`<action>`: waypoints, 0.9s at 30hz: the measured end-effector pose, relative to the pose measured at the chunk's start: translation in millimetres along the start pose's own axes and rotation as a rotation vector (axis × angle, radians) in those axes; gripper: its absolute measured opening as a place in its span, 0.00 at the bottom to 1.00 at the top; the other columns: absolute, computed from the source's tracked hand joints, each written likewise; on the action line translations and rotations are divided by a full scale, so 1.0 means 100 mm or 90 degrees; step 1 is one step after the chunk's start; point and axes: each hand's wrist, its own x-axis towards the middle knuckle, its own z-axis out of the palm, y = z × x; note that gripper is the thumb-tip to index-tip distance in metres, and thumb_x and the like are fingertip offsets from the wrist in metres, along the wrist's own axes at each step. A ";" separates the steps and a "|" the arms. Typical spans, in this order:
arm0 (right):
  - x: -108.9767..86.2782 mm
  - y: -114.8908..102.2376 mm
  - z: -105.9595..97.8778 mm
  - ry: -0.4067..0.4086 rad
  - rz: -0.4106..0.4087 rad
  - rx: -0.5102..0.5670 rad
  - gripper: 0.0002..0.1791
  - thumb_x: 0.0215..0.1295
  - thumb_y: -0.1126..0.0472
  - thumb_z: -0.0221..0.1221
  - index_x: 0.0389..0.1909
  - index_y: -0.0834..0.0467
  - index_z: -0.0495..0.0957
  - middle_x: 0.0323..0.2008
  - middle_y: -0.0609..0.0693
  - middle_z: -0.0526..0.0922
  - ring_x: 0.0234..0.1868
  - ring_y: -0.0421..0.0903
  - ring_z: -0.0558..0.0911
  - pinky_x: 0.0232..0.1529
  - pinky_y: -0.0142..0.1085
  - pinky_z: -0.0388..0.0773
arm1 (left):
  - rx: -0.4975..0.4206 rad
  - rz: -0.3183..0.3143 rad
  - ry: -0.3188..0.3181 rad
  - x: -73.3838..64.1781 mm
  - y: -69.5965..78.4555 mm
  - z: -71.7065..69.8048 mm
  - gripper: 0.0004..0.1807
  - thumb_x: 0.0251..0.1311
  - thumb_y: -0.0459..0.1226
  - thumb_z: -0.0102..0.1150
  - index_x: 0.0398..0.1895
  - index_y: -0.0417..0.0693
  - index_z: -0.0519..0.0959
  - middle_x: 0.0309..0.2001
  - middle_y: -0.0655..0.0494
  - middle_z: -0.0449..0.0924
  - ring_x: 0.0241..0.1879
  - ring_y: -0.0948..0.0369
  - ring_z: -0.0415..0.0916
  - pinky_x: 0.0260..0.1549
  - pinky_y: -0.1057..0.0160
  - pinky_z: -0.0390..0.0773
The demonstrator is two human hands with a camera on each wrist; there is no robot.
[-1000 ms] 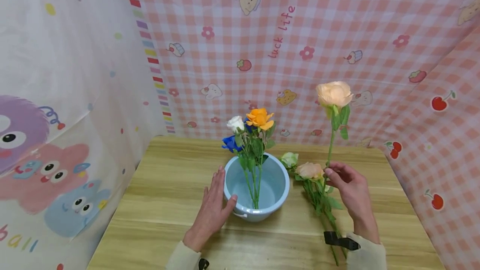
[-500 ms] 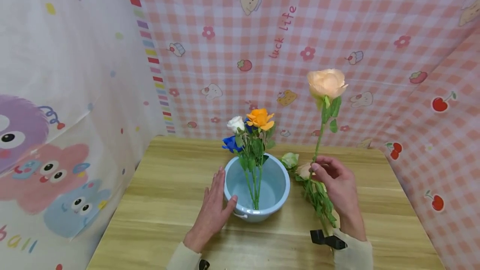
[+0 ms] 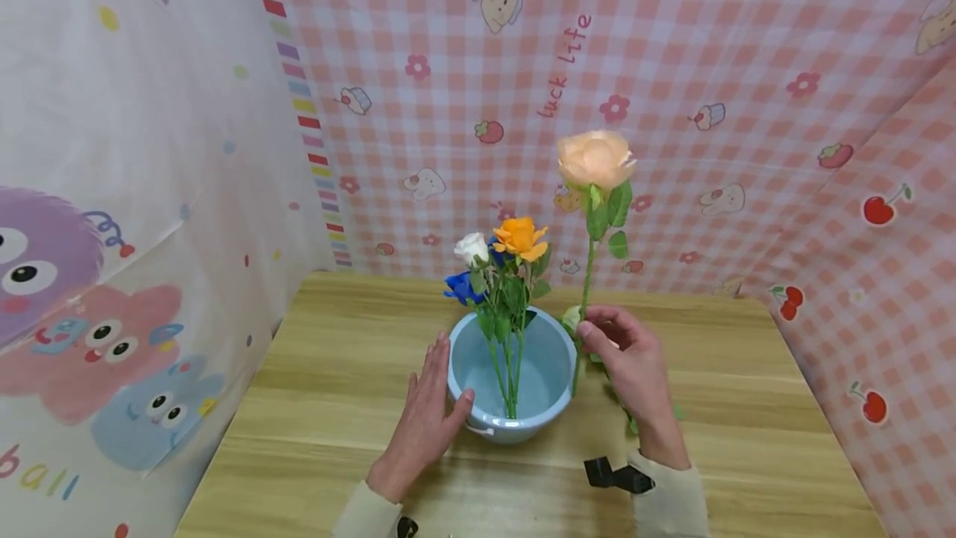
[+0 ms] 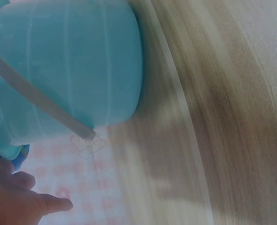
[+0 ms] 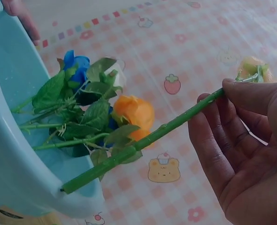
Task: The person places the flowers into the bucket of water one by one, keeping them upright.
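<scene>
My right hand (image 3: 631, 364) pinches the green stem of a peach rose (image 3: 596, 160) between thumb and fingertips. The bloom points up, and the stem hangs by the right rim of a light-blue bucket (image 3: 508, 432). In the right wrist view, the cut end of the stem (image 5: 101, 176) appears over the rim; whether it touches, I cannot tell. Fingers extended, my left hand (image 3: 426, 418) rests at the bucket's left side. Standing in the bucket are an orange rose (image 3: 519, 237), a white rose (image 3: 472, 248) and blue roses (image 3: 465, 287).
More flowers lie on the wooden table (image 3: 336, 372) right of the bucket, mostly hidden by my right hand; a pale green bloom (image 3: 572, 318) peeks out. The bucket's white handle (image 4: 40, 98) hangs against its side. Patterned cloth (image 3: 448, 40) hangs behind the table.
My right hand has carried the peach rose leftward, from above the lying flowers to the bucket's right rim. The left hand and the bucket stay where they were.
</scene>
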 end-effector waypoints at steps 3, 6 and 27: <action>0.00 -0.01 0.04 -0.010 -0.006 0.000 0.10 0.68 0.73 0.64 0.48 0.72 0.82 0.36 0.47 0.87 0.37 0.42 0.85 0.37 0.31 0.86 | -0.002 -0.001 0.000 0.00 0.00 0.00 0.46 0.75 0.57 0.45 0.85 0.46 0.42 0.84 0.51 0.39 0.81 0.44 0.44 0.70 0.26 0.51; -0.01 -0.01 0.07 -0.023 -0.011 0.003 0.10 0.69 0.73 0.63 0.49 0.72 0.81 0.37 0.47 0.86 0.38 0.40 0.85 0.38 0.33 0.87 | -0.008 0.002 0.003 0.00 0.01 0.00 0.46 0.75 0.57 0.45 0.85 0.46 0.43 0.84 0.51 0.40 0.81 0.43 0.45 0.70 0.26 0.51; -0.05 0.44 0.39 -0.124 0.110 -0.026 0.11 0.70 0.68 0.64 0.50 0.69 0.80 0.41 0.62 0.84 0.41 0.49 0.85 0.45 0.44 0.88 | -0.004 0.006 0.003 -0.01 -0.01 0.00 0.46 0.75 0.57 0.45 0.85 0.44 0.44 0.84 0.47 0.42 0.81 0.44 0.44 0.69 0.25 0.52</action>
